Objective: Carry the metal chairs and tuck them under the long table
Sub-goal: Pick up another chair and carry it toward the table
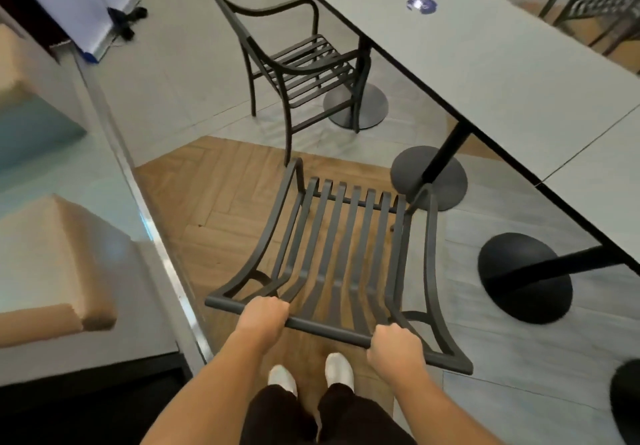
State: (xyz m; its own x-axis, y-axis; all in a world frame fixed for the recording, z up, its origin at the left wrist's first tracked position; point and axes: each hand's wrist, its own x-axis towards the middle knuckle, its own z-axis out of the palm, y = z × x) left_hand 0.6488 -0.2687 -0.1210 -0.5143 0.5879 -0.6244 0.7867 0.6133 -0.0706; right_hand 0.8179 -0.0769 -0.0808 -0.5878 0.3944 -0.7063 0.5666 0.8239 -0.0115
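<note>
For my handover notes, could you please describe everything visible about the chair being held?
The held chair is dark metal with a slatted back and seat and curved armrests. Both hands grip its top back rail, left hand and right hand. It is beside the long table, over wood-pattern flooring, not yet tucked under.

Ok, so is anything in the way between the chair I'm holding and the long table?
Both hands, left and right, grip the top rail of the held chair. Between it and the long table there is open floor; the only obstacles are the table's black pedestal bases, so aim between them.
</note>
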